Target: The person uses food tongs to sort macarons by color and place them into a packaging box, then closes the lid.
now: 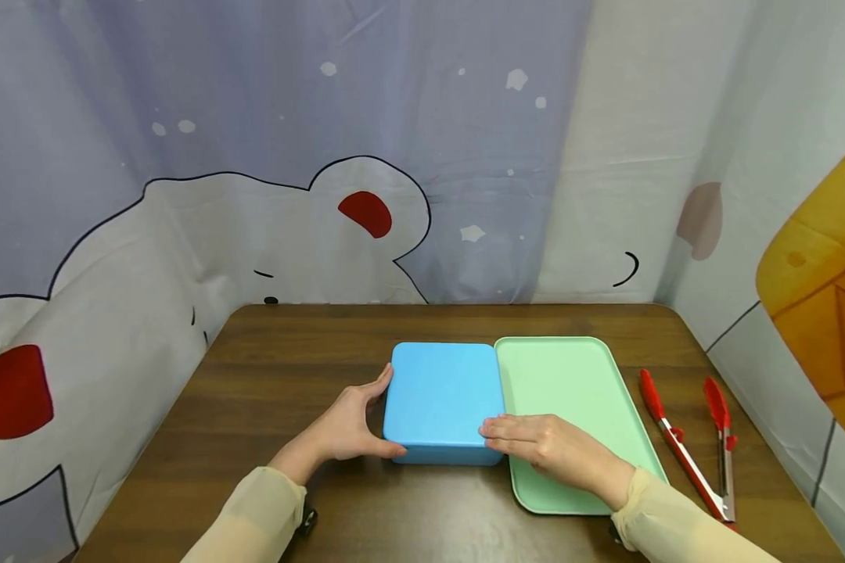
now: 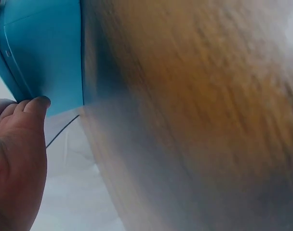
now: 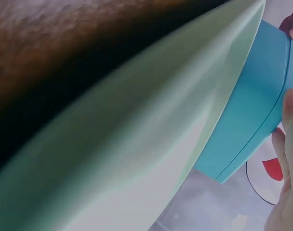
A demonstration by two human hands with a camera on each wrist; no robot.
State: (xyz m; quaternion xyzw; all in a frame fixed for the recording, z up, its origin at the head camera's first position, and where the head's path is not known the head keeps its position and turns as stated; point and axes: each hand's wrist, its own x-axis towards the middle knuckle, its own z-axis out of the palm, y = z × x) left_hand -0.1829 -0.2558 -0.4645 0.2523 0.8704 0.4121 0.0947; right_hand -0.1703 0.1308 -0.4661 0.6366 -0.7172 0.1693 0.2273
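A blue lidded box [image 1: 445, 395] sits on the wooden table, its lid on top with a seam line along the side in the right wrist view. My left hand [image 1: 352, 426] holds the box's left side, thumb at the front corner and fingers spread along the left edge. In the left wrist view, the fingertips [image 2: 38, 103] of that hand touch the blue wall. With fingers fairly straight, my right hand [image 1: 552, 450] rests on the front right corner of the lid, its wrist passing over the light green tray [image 1: 563, 383].
The tray lies directly right of the box. Further right are red-handled tongs [image 1: 690, 461] with red tips, lying spread apart near the table's right edge. A printed curtain [image 1: 422, 117] hangs behind and beside the wooden table [image 1: 282, 360].
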